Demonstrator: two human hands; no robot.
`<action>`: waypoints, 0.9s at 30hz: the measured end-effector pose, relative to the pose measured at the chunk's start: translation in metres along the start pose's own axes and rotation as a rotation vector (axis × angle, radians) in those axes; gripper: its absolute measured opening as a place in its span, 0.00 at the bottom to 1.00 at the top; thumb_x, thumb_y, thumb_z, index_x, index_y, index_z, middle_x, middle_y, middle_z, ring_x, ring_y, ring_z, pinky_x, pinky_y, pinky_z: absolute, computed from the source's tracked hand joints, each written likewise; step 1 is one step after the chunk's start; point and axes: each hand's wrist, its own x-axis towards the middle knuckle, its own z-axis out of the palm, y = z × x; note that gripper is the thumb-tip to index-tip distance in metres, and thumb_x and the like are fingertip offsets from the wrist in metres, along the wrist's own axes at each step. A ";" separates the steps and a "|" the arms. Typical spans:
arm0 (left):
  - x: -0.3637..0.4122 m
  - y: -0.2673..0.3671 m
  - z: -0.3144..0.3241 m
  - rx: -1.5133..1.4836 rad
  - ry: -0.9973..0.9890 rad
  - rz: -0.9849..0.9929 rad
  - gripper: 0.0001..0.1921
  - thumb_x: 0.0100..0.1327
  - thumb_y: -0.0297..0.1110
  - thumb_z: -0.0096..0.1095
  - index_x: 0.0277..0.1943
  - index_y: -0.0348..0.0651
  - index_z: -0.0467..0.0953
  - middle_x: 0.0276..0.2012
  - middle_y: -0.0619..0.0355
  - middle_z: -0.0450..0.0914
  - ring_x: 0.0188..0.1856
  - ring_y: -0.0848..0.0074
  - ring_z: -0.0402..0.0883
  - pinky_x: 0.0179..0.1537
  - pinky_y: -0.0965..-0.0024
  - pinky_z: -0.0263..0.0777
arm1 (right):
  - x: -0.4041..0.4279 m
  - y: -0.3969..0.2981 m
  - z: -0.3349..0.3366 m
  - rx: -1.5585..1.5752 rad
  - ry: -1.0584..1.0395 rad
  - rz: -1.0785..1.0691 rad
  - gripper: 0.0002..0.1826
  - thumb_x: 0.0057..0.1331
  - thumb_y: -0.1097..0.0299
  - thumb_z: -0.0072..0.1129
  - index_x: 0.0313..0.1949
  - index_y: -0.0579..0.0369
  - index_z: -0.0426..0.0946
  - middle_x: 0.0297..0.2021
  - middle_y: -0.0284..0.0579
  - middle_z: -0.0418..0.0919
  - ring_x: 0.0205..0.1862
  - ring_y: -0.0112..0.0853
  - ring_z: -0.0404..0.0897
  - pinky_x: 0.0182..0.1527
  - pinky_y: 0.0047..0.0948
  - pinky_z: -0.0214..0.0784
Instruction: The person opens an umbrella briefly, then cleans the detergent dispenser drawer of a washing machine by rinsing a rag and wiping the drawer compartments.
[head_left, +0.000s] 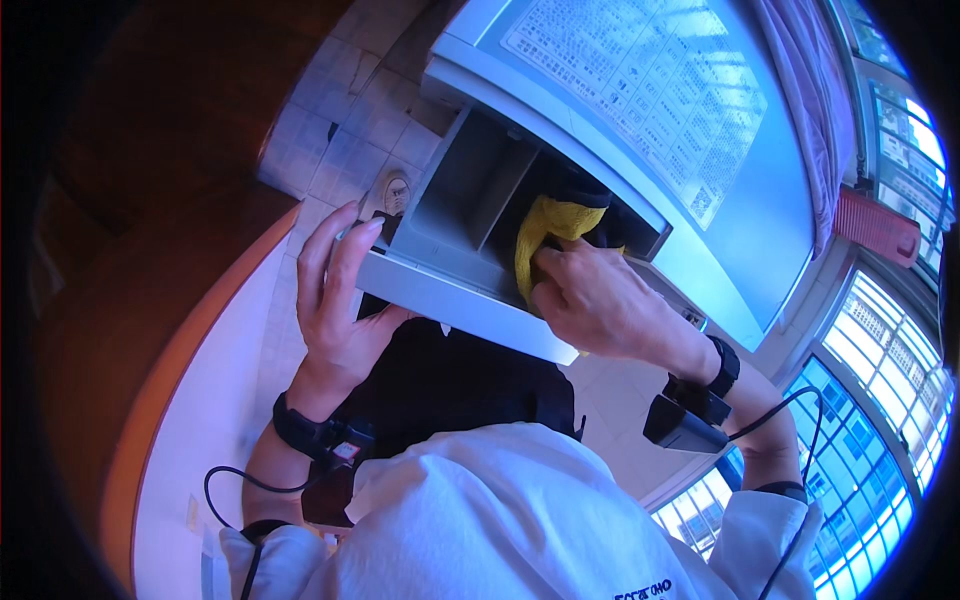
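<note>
A pulled-out grey drawer (450, 214) with a white front panel (457, 300) juts toward me from a white appliance (735, 262). An upright divider (510, 196) splits it into compartments. My left hand (337, 304) is at the left end of the front panel, thumb along its outer face and fingers past its end. Over the right part of the drawer, my right hand (604, 300) has its fingers bent into a yellow cloth (559, 219). The cloth bunches up inside the right compartment; my fingertips are hidden in it. A dark item (574, 191) shows beside the cloth, too shadowed to name.
A printed sheet (645, 90) with writing covers the appliance's top, and a pinkish cloth (814, 97) drapes over its far side. Left of me curves a wooden-edged counter (195, 352). Barred windows (847, 465) lie to the right. Cabled devices (686, 424) are strapped to my wrists.
</note>
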 end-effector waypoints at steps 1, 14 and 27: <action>-0.001 0.000 -0.001 -0.008 -0.004 -0.001 0.37 0.38 0.34 0.75 0.54 0.41 0.64 0.51 0.48 0.64 0.54 0.61 0.64 0.50 0.66 0.65 | 0.002 0.001 -0.001 0.014 -0.042 -0.010 0.09 0.56 0.71 0.43 0.23 0.65 0.67 0.15 0.51 0.70 0.18 0.38 0.72 0.24 0.31 0.67; -0.002 -0.004 -0.001 -0.037 0.011 -0.009 0.38 0.38 0.34 0.75 0.55 0.45 0.62 0.52 0.50 0.64 0.55 0.59 0.64 0.52 0.61 0.64 | -0.054 0.035 -0.023 1.376 0.179 -0.118 0.18 0.58 0.67 0.39 0.43 0.65 0.71 0.37 0.46 0.75 0.41 0.34 0.74 0.46 0.30 0.66; 0.001 -0.002 -0.005 -0.073 0.005 -0.042 0.40 0.34 0.34 0.76 0.55 0.46 0.64 0.50 0.49 0.65 0.52 0.61 0.66 0.48 0.65 0.69 | 0.044 -0.042 -0.005 -0.602 0.156 -0.294 0.10 0.51 0.71 0.51 0.34 0.59 0.72 0.33 0.49 0.75 0.32 0.38 0.76 0.32 0.28 0.69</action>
